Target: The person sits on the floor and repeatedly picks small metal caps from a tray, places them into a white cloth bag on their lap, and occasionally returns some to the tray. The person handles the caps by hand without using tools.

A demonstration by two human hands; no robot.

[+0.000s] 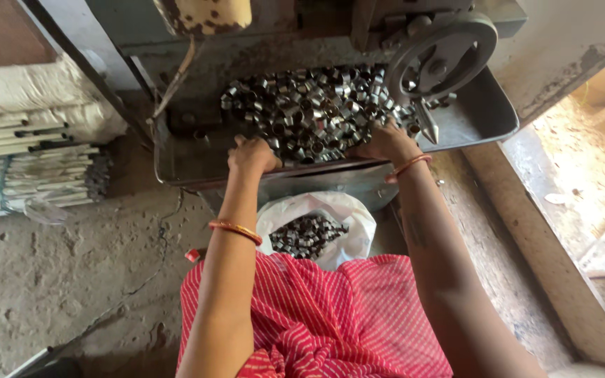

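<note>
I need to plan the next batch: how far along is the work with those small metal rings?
Done: some rings lie in the white bag. In hand: left hand and right hand are at the pile in the metal tray. Left: most of that pile.

Handwheel (441, 63) on machine, upper right. Bundled white rods (29, 175) stacked at left. Bare concrete floor (57, 280). Sunlit sill (582, 161) at right. Red striped cloth (330, 322) at bottom centre.

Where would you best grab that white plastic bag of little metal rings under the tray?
Probably by the white bag's loose upper rim, gathering it from above: its mouth gapes upward over the heap of metal rings, so a grip on its soft side would likely tip them out.
</note>
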